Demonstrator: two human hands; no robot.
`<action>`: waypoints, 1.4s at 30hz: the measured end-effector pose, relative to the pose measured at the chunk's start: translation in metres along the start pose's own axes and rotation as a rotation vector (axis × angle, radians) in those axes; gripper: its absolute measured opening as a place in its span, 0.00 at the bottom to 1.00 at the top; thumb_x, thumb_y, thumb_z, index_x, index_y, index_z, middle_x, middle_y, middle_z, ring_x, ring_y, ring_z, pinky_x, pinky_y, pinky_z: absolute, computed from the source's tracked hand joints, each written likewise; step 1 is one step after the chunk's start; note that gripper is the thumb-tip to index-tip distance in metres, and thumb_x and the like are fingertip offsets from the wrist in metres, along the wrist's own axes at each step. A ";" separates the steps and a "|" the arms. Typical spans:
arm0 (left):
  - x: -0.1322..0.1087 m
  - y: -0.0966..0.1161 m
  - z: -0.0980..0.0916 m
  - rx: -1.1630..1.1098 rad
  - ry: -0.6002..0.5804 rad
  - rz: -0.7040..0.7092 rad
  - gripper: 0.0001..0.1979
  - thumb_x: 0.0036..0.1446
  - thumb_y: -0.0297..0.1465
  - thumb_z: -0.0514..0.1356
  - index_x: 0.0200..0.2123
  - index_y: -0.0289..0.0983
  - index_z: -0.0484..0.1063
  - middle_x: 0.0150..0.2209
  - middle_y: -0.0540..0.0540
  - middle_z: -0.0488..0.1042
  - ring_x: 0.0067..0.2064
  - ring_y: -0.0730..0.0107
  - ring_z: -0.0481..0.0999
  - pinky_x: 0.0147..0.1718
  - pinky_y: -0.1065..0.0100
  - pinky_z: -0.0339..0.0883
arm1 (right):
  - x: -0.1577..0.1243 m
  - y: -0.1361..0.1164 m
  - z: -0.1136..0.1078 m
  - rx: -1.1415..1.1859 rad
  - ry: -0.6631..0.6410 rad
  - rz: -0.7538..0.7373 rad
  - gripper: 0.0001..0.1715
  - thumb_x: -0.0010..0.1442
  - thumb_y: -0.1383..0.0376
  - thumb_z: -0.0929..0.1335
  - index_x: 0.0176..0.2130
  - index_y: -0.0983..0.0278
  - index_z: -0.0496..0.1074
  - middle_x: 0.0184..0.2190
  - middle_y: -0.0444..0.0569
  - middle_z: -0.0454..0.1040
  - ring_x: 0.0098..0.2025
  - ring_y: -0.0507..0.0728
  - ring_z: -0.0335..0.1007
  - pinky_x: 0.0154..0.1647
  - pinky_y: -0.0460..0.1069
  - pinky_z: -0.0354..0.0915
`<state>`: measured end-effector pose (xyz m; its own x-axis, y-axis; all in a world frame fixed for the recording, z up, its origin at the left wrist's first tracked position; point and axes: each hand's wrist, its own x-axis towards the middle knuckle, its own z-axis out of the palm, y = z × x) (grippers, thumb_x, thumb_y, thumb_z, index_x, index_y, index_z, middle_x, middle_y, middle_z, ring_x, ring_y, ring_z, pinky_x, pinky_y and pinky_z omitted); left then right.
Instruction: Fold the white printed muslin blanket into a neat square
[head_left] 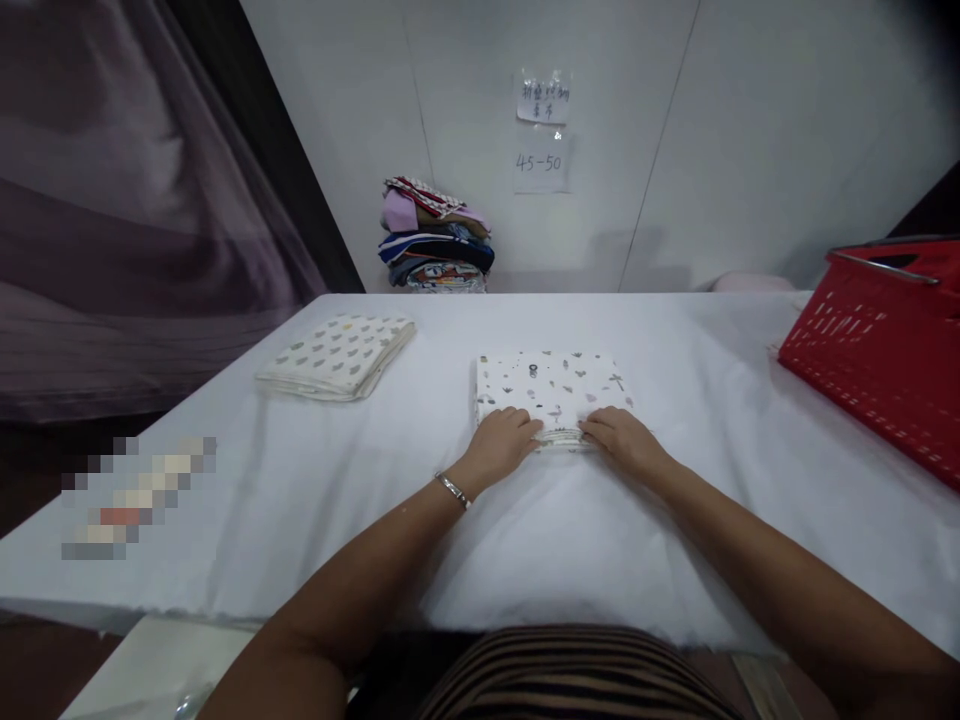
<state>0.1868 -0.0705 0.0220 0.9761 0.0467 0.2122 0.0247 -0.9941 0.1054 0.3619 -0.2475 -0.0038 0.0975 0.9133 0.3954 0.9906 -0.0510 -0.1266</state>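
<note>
A folded white cloth (pixel 551 385) with small printed figures lies flat on the white-covered table in front of me. My left hand (pixel 506 437) grips its near left corner, fingers on top of the layers. At the near right corner, my right hand (pixel 616 437) holds the same edge. Between the hands the stacked folds of the near edge show. Both thumbs are mostly hidden. Farther left lies a second folded cloth (pixel 337 357), white with grey leaf-like prints, apart from both hands.
On the right of the white-covered table (pixel 360 520) stands a red plastic basket (pixel 877 340) with a metal handle. A pile of folded fabrics (pixel 436 240) rises behind the far edge. Paper signs (pixel 541 160) hang on the wall. A blurred-out patch (pixel 139 500) covers something at left.
</note>
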 end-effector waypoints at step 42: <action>0.001 0.005 0.017 0.301 0.172 0.041 0.07 0.60 0.26 0.51 0.32 0.36 0.67 0.33 0.46 0.68 0.37 0.64 0.66 0.35 0.63 0.56 | 0.002 -0.008 0.005 -0.232 0.121 -0.073 0.14 0.64 0.69 0.59 0.43 0.66 0.71 0.37 0.53 0.72 0.38 0.57 0.63 0.38 0.51 0.56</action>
<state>0.1916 -0.0766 0.0061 0.9276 -0.0031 0.3737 0.0741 -0.9785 -0.1923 0.3538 -0.2436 -0.0063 0.0220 0.8636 0.5036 0.9895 -0.0906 0.1123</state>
